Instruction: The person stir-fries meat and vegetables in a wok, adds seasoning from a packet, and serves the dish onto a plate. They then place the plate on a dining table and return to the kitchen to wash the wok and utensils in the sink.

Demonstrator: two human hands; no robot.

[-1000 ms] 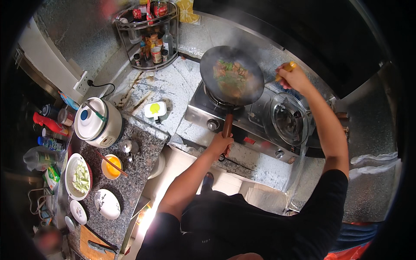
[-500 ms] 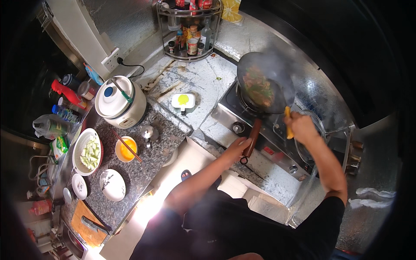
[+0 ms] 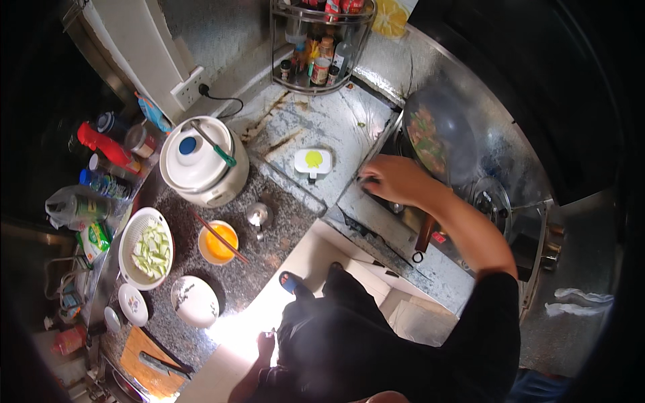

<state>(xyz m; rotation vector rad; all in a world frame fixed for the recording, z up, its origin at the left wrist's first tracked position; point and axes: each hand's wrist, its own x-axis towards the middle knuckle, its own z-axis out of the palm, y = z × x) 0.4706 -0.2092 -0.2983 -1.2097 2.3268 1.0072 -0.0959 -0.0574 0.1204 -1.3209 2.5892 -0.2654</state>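
Observation:
My right hand reaches across to the front left of the gas stove, its fingers curled at the stove's edge. What they grip there is too dark to make out. Beyond the forearm sits the wok with chopped food in it. Its brown wooden handle sticks out toward me below the forearm, with neither hand on it. My left hand hangs low beside my body, away from the counter. Glare and its small size hide how its fingers lie.
On the left counter stand a white rice cooker, a bowl of beaten egg with chopsticks across it, a basket of cut vegetables, a plate and a knife on a cutting board. A spice rack fills the corner.
My left hand has let go of the wok's handle and dropped to my side. My right hand has left the yellow handle and moved left to the stove's edge. Smoke over the wok has thinned.

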